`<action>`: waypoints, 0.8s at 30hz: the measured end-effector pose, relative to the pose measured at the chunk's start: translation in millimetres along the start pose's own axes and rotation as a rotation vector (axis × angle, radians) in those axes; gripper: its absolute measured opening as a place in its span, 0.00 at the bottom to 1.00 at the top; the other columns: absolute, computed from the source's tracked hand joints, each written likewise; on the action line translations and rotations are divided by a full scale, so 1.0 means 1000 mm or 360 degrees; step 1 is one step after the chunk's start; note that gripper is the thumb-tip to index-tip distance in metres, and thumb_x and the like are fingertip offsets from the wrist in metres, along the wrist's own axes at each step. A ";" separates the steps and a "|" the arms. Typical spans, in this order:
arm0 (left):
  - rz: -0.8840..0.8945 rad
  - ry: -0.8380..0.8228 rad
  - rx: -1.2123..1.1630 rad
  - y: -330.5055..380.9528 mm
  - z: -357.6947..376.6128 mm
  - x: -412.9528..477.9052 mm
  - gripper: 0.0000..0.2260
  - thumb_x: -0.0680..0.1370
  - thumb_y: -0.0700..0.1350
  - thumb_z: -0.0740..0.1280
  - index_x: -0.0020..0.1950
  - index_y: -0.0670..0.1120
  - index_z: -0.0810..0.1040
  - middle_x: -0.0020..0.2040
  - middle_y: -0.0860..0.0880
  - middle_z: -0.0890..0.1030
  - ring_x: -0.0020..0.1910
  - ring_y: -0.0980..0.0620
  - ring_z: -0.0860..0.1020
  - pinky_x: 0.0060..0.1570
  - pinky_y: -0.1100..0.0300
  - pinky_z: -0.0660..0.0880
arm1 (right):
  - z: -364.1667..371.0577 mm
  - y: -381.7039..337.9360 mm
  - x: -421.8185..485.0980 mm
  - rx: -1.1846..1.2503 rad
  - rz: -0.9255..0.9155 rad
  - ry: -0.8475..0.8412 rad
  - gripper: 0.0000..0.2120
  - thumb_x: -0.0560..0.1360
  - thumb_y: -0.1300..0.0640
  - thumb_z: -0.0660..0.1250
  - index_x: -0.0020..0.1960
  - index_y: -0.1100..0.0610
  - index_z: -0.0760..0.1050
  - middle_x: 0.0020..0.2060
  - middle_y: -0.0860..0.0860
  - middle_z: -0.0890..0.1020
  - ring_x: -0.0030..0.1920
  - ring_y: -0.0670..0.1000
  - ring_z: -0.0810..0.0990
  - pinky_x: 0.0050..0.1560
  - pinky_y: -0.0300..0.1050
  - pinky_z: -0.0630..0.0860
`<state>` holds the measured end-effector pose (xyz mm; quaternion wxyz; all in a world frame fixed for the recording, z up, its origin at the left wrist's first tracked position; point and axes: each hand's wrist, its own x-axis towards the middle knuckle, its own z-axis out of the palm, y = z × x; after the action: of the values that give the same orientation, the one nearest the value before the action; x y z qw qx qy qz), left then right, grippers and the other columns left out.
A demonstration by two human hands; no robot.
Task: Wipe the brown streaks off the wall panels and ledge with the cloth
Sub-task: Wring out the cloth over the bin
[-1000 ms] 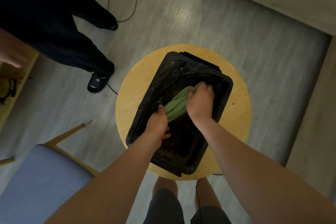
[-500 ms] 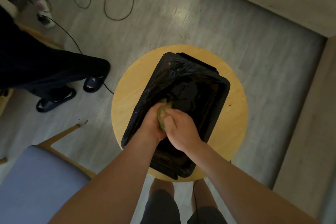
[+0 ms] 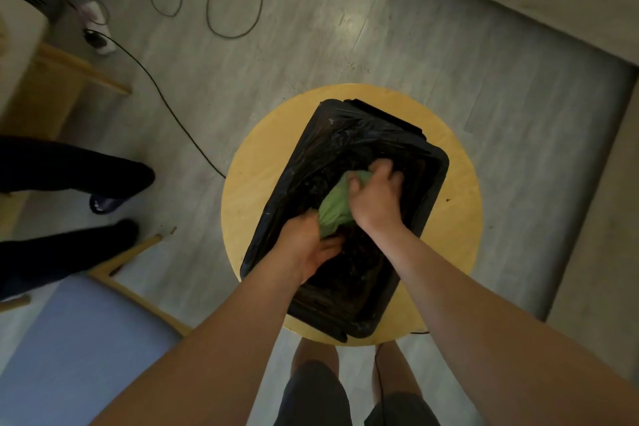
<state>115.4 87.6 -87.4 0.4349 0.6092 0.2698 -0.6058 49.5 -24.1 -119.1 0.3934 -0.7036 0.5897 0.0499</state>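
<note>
Both hands, left hand [image 3: 307, 245] and right hand [image 3: 375, 197], gripping green cloth [image 3: 333, 209] stretched between them, over black tub [image 3: 428, 190]

The left hand [image 3: 307, 245] grips the 7 o'clock end of a green cloth [image 3: 333, 209] and the right hand [image 3: 375, 199] grips its 1 o'clock end, over a black tub [image 3: 345, 308] on a round yellow table [image 3: 256, 183]. A blue chair [image 3: 69, 339] sits at 8 o'clock of the table.
</note>
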 end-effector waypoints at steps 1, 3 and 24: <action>-0.0048 0.0052 0.0022 -0.001 -0.003 0.002 0.18 0.88 0.55 0.55 0.65 0.45 0.76 0.57 0.40 0.80 0.54 0.40 0.82 0.57 0.42 0.80 | -0.002 -0.003 -0.001 0.0209 0.0183 0.0008 0.17 0.82 0.46 0.64 0.63 0.55 0.63 0.65 0.60 0.66 0.61 0.64 0.71 0.58 0.56 0.73; -0.0164 0.0131 -0.0022 0.000 -0.008 0.006 0.21 0.86 0.62 0.54 0.62 0.47 0.76 0.54 0.42 0.78 0.50 0.42 0.81 0.53 0.40 0.81 | -0.004 -0.004 -0.006 0.0487 0.0310 0.0064 0.13 0.83 0.49 0.60 0.63 0.54 0.62 0.67 0.59 0.63 0.60 0.61 0.69 0.55 0.53 0.68; 0.0026 -0.0155 -0.0344 0.002 0.002 0.009 0.11 0.84 0.37 0.59 0.49 0.37 0.81 0.42 0.40 0.83 0.43 0.44 0.83 0.45 0.53 0.80 | 0.002 0.006 -0.061 -0.0243 -0.0778 -0.0275 0.21 0.79 0.43 0.49 0.40 0.54 0.73 0.34 0.52 0.79 0.37 0.56 0.80 0.40 0.53 0.77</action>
<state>117.5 83.3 -95.0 0.5155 0.5309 0.3070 -0.5985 27.1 25.9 -90.6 0.3884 -0.8458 0.3612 0.0577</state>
